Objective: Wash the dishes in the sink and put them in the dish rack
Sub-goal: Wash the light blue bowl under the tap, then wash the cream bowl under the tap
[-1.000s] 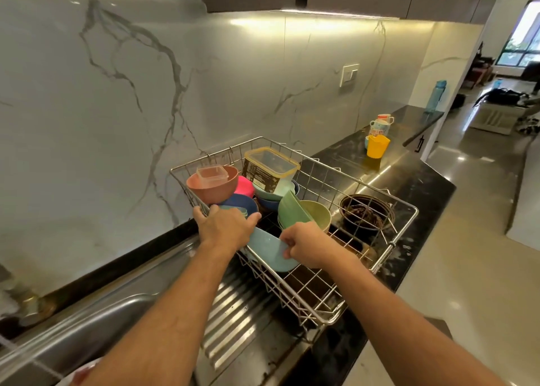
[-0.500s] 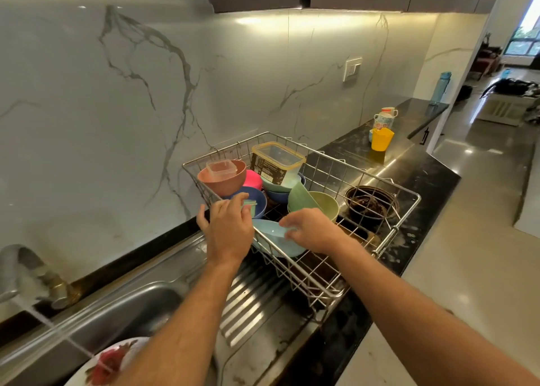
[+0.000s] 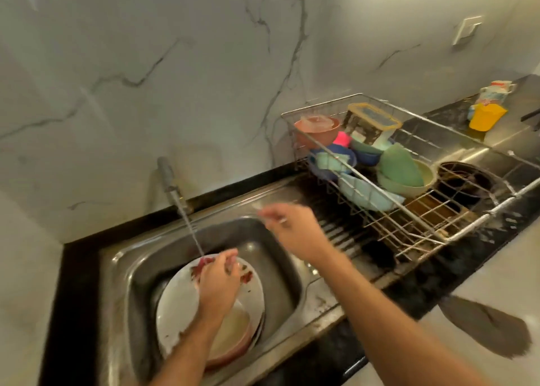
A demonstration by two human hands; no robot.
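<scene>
Both hands are now away from the dish rack (image 3: 432,225). The left hand (image 3: 217,283), fingers curled, is touching the white plate (image 3: 175,301) lying in the sink (image 3: 280,257); the blurred right hand (image 3: 292,227) is hovering empty, grip unclear.

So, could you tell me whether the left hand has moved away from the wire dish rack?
Yes: the left hand has left the wire dish rack and now reaches into the steel sink.

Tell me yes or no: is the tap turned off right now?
No. A stream of water runs from the tap down onto the white plate in the sink.
</scene>
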